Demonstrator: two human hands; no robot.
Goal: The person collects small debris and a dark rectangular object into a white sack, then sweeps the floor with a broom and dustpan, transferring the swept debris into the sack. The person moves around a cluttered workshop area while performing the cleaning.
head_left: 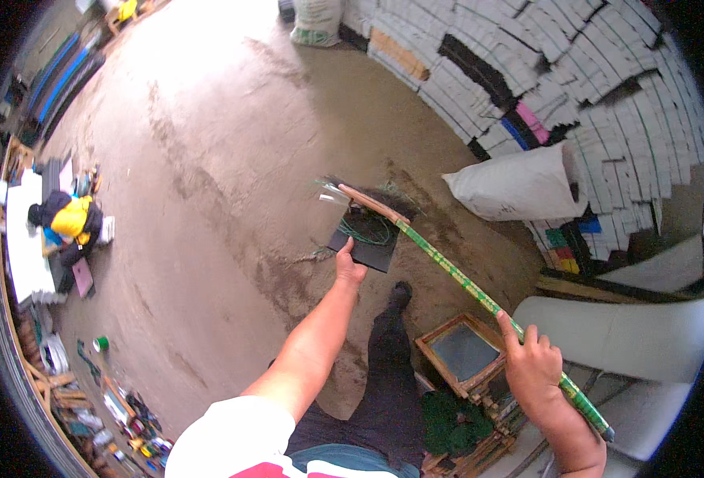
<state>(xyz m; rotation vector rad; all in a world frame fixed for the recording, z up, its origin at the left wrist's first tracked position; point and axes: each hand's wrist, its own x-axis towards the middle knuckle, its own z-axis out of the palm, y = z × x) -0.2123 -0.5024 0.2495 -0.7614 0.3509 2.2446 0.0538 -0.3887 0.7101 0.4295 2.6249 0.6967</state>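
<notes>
My right hand (532,362) is wrapped round the green patterned handle of a broom (455,275). The index finger lies along the handle, which slants from lower right up to the middle. The broom's wooden head (372,202) is down at the floor, against the far side of a flat black board (380,255). My left hand (350,264) grips that board by its near edge, thumb on top, holding it low at the floor. Green string (374,231) and clear plastic scraps lie on and around the board. The broom's bristles are mostly hidden.
A white sack (511,185) lies at right before stacked white blocks (631,135). Near my right arm are a wooden frame (463,350) and white chair-like surfaces (623,334). Far left, a person in yellow and black (69,219) is at a white table; tools (137,430) lie lower left.
</notes>
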